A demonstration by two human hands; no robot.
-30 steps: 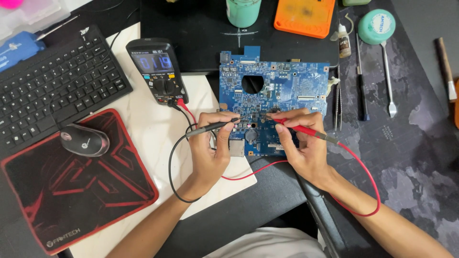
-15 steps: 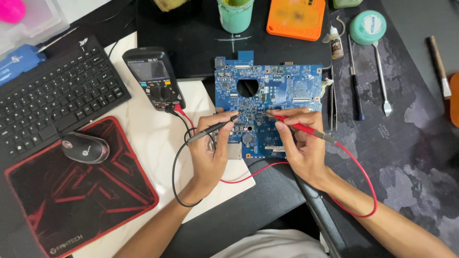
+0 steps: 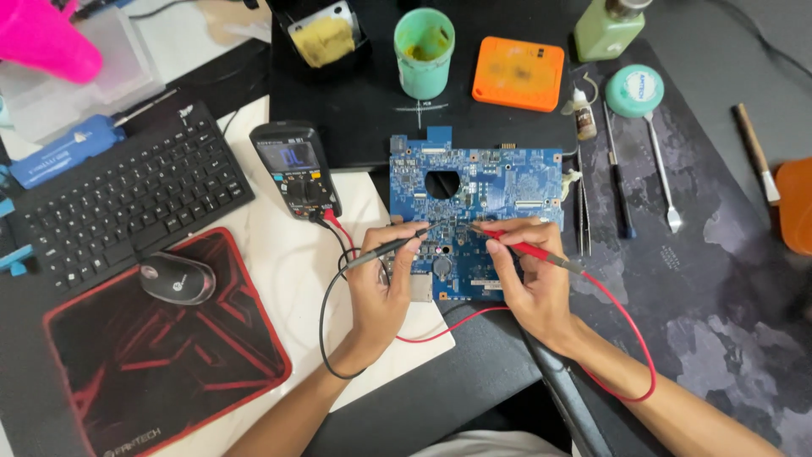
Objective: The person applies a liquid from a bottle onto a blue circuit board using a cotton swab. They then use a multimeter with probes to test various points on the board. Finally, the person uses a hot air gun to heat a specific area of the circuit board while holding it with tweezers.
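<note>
Dark workbench mat [image 3: 727,279] carried a blue laptop motherboard [image 3: 499,182], round-holed, at centre; left hand [image 3: 381,288] pinched black probe [image 3: 385,249], right hand [image 3: 529,283] pinched red probe [image 3: 529,249]; multimeter [image 3: 296,169] at ten o'clock.

Left forearm: comes up from the bottom edge, angled toward upper right, bare to the wrist.
Left wrist: bent slightly, back of the hand facing the camera.
Left hand [image 3: 382,288]: curled into a pen-style pinch, thumb and forefinger closed together, pointing right and a touch upward.
Right forearm: enters from the lower right corner, slanting up and left.
Right wrist: near straight, in line with the forearm.
Right hand [image 3: 529,283]: knuckles up, fingers [image 3: 499,254] folded in a tight pinch, aimed left.
Both hands: side by side, close, pinching tips facing each other, not touching.
</note>
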